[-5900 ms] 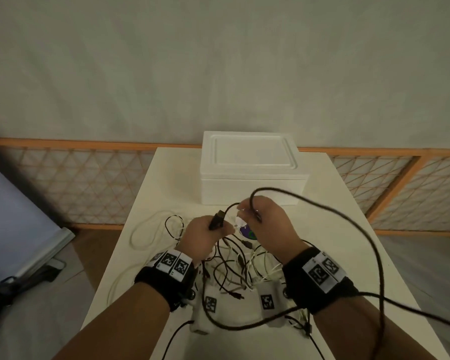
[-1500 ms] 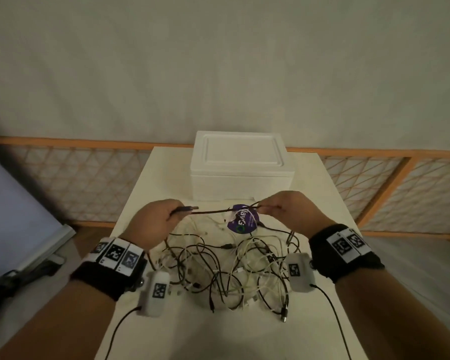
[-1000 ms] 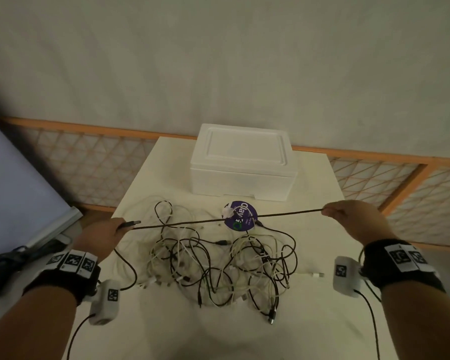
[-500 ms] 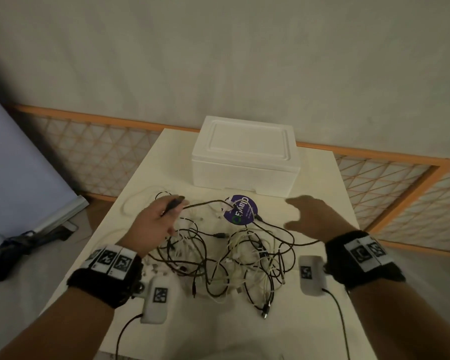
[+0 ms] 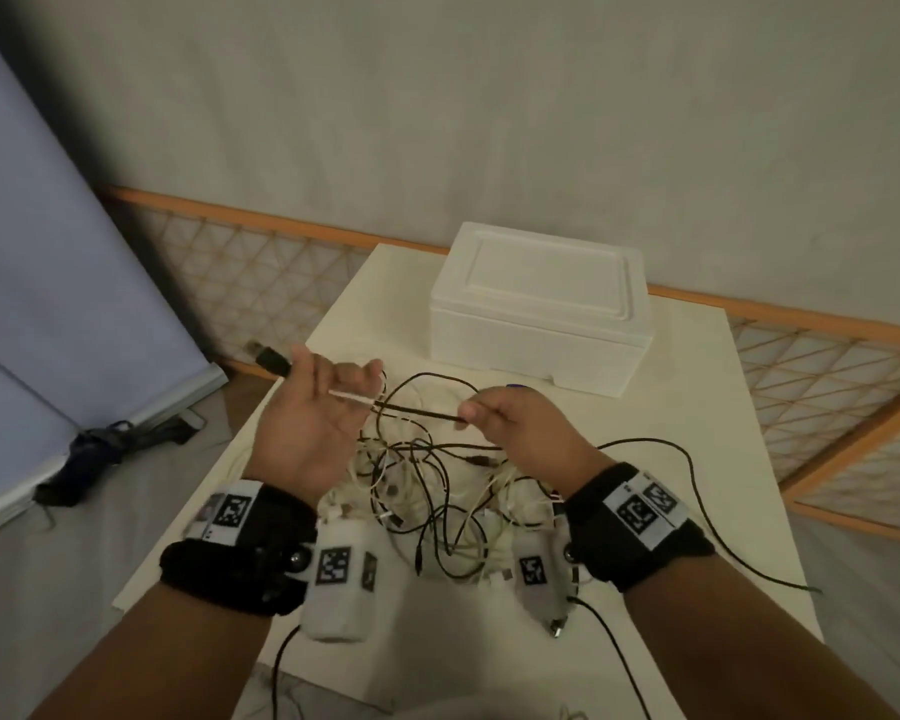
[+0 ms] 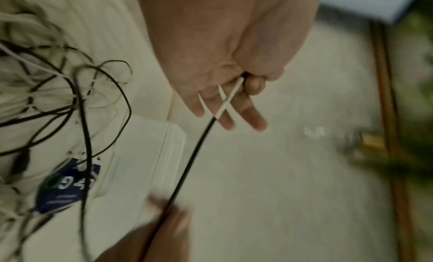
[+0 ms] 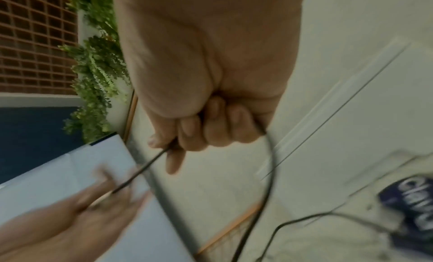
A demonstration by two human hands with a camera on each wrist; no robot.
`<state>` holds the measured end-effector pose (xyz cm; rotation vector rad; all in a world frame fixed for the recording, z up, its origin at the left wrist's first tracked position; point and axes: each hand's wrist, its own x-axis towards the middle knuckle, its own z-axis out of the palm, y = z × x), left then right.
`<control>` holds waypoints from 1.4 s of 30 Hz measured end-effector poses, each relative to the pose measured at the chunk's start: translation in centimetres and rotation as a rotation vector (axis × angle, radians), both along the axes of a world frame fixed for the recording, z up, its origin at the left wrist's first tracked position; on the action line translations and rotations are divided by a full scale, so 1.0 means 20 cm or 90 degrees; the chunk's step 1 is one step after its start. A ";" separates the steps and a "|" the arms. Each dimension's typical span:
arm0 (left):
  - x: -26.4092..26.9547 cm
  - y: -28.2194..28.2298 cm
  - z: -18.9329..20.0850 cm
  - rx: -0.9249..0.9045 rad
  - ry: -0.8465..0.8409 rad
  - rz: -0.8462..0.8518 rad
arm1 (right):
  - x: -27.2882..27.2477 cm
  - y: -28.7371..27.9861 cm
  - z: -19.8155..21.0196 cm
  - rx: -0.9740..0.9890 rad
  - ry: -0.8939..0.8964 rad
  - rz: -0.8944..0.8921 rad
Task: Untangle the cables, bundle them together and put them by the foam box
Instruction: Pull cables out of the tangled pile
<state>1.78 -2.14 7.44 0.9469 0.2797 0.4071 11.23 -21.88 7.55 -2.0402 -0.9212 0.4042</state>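
Observation:
On the white table (image 5: 697, 366) lies a tangle of black and white cables (image 5: 427, 491), with the white foam box (image 5: 539, 309) behind it. My left hand (image 5: 333, 387) is raised palm up over the tangle's left side. Its thumb pins a black cable (image 5: 417, 410) whose USB plug (image 5: 268, 358) sticks out to the left. My right hand (image 5: 494, 423) grips the same cable in a fist a short way to the right, and the stretch between the hands is taut. In the left wrist view the cable (image 6: 187, 164) crosses the fingers (image 6: 234, 116). A purple label (image 6: 68, 184) lies by the box.
One slack black cable loop (image 5: 697, 491) trails off the table's right edge. A blue-grey panel (image 5: 48, 252) leans at the left, with a dark bundle (image 5: 100, 449) on the floor below it. An orange lattice fence (image 5: 240, 272) runs behind the table.
My right hand, open half a second ago, now grips the black cable close to the left hand. The left hand has lifted and turned palm up. The head view has swung left.

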 end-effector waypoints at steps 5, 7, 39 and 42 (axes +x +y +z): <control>-0.05 0.14 0.02 -0.132 0.034 0.085 | 0.12 -0.16 0.04 -0.066 -0.095 -0.025; -0.05 0.19 0.02 -0.151 0.060 0.116 | 0.14 -0.20 0.07 -0.133 -0.140 -0.050; -0.02 0.17 -0.41 -0.168 0.324 -0.027 | 0.20 0.05 -0.50 -0.519 -0.112 -0.009; -0.01 0.15 -0.39 -0.123 0.310 -0.051 | 0.19 0.12 -0.60 -0.640 -0.151 0.012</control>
